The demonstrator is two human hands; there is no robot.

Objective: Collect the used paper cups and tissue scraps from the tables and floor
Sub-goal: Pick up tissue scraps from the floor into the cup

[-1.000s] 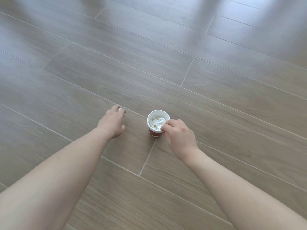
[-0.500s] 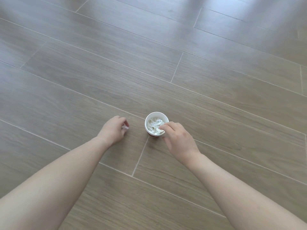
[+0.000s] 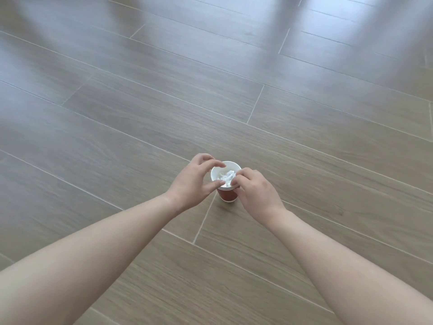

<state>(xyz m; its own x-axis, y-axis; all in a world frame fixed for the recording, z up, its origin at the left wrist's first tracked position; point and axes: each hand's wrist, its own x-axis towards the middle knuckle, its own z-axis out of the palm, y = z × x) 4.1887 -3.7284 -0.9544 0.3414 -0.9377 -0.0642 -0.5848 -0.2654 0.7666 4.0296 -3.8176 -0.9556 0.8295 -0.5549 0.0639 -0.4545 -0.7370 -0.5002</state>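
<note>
The right hand (image 3: 256, 192) pinches the near right rim of a paper cup (image 3: 226, 196), its fingers curled tight and its fingertips folded over the white lip. The left hand (image 3: 192, 181) sits at the cup's left side with its fingers loosely curved and spread. Its thumb (image 3: 218, 183) touches the near rim and its index finger (image 3: 216, 164) reaches over the far left edge of the mouth. Nothing shows between these fingers, so this hand looks relaxed and holds nothing. The cup stands upright on the floor (image 3: 140, 113), just ahead of the person and a little right of centre in the view. Its inside and rim are white and its outer wall is reddish brown, with a pale band at the base. Crumpled white tissue scraps (image 3: 226, 176) lie inside it and fill most of the mouth below the rim. Both bare forearms come in from the bottom corners of the view and meet at the cup. The floor is made of long grey-brown planks with a wood grain, divided by thin pale seams (image 3: 203, 221). One short seam runs up from the near side and ends just beside the cup's base, at its left. Farther off, along the top of the view, soft bright patches of reflected light (image 3: 386, 22) lie across the planks.
</note>
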